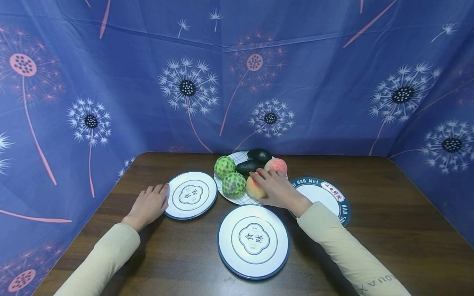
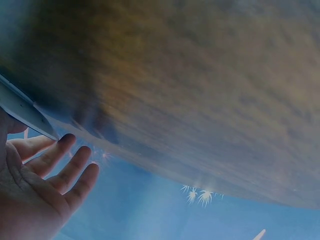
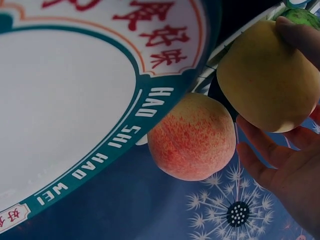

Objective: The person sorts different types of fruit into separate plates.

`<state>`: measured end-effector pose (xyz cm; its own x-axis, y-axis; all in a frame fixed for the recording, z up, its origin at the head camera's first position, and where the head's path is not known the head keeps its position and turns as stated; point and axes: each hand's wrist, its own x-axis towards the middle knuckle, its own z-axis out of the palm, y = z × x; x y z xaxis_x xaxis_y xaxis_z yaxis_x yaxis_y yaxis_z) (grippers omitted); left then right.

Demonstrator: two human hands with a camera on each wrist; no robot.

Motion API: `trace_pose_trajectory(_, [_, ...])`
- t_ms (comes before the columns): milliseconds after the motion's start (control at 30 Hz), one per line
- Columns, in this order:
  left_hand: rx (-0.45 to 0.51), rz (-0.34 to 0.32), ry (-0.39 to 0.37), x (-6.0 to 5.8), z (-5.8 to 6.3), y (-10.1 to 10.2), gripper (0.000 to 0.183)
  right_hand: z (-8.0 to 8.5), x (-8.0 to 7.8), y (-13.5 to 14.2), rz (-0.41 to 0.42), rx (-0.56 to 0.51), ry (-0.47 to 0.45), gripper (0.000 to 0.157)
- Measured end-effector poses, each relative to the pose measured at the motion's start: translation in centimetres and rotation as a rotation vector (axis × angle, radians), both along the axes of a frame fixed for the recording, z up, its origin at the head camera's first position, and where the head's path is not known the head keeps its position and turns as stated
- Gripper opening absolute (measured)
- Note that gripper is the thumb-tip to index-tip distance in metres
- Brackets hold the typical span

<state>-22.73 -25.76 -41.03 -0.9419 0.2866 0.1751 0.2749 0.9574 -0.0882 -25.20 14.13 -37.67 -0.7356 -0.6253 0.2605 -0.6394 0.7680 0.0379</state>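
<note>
In the head view, my right hand reaches over a white grid-patterned plate and grips a yellow-orange peach. The right wrist view has thumb and fingers around this peach. A redder peach lies just behind it. Two dark avocados and two green, bumpy round fruits share the plate. To the left, my left hand rests at the left rim of a white plate; its fingers are spread loosely in the left wrist view.
A blue-rimmed white plate stands at the front middle of the wooden table. Partly under my right forearm is a green-rimmed, lettered plate. A blue dandelion-print cloth hangs behind the table and along its sides.
</note>
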Motion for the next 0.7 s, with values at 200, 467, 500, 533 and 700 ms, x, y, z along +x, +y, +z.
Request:
trace_pose_trajectory(200, [0.008,-0.003,-0.01,0.1,0.1,0.0,0.05,0.7,0.1,0.1,0.003,-0.036,-0.021,0.085])
trace_pose_trajectory(467, [0.008,0.0,-0.018,0.0,0.1,0.0,0.05,2.0,0.2,0.2,0.016,-0.066,0.001,0.085])
trace_pose_trajectory(500, [0.007,0.002,-0.02,0.0,0.1,0.0,0.05,2.2,0.1,0.2,0.021,-0.07,0.012,0.085])
trace_pose_trajectory(533, [0.007,0.003,-0.023,0.0,0.2,0.0,0.051,2.5,0.1,0.1,0.024,-0.074,0.02,0.085])
trace_pose_trajectory(700, [0.005,0.008,-0.031,0.0,0.2,-0.1,0.051,3.5,0.1,-0.1,0.042,-0.068,0.072,0.084])
